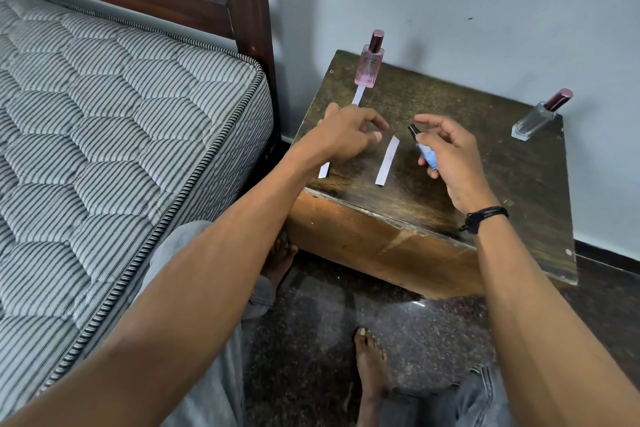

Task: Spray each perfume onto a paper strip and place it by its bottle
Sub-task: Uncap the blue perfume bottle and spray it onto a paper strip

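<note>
A small blue perfume bottle [425, 151] with a black nozzle is gripped in my right hand [450, 156], nozzle tilted toward the left. A white paper strip [387, 161] lies flat on the wooden table [485, 163] just left of that bottle. My left hand [346, 135] hovers over the table's left part, fingers curled and apart, holding nothing. Beneath it another strip [324, 170] shows only its near end. A pink perfume bottle [369, 61] stands at the back left with a strip [358, 95] in front of it. A clear bottle [540, 114] stands at the back right.
A striped mattress [104, 135] on a dark wooden bed frame [242, 0] borders the table on the left. The wall [450, 3] runs right behind the table. My bare feet [369, 367] rest on the dark speckled floor below the table's front edge.
</note>
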A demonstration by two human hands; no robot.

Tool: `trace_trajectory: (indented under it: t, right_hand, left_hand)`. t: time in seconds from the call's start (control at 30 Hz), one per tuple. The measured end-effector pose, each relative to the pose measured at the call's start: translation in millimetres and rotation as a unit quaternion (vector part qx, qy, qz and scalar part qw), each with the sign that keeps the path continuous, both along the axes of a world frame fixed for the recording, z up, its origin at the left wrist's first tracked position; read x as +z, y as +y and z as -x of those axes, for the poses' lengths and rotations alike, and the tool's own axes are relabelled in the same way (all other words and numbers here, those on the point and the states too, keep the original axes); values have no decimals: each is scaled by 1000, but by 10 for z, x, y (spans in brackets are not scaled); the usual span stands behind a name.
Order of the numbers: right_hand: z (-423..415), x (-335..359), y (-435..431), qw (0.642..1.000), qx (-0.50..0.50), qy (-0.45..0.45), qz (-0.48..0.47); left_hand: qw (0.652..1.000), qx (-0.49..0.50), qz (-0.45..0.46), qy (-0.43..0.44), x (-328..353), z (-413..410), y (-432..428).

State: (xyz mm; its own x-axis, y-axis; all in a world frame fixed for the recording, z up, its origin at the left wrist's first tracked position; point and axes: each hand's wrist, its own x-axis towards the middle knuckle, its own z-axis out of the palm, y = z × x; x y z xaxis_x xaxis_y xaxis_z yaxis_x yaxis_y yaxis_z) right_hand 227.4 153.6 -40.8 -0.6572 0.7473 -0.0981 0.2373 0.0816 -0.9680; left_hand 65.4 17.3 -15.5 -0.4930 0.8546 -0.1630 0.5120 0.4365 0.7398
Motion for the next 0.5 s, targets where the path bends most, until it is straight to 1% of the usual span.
trace_trajectory:
  t: [0.1,0.23,0.4,0.5]
  right_hand:
    - [-1,-16,28,1000,7,2,14]
    - [-23,-2,77,999,23,-3,41]
    - [-48,24,111,996,47,6,69]
    - [-50,39,117,996,52,17,76]
  left_hand:
    - [997,27,-23,-68,34,-33,-2]
    - [990,40,-53,-125,100,-52,-8]
    - [970,87,-120,-195,93,-31,-19]
    - [949,133,-171,-228,56,-39,-7]
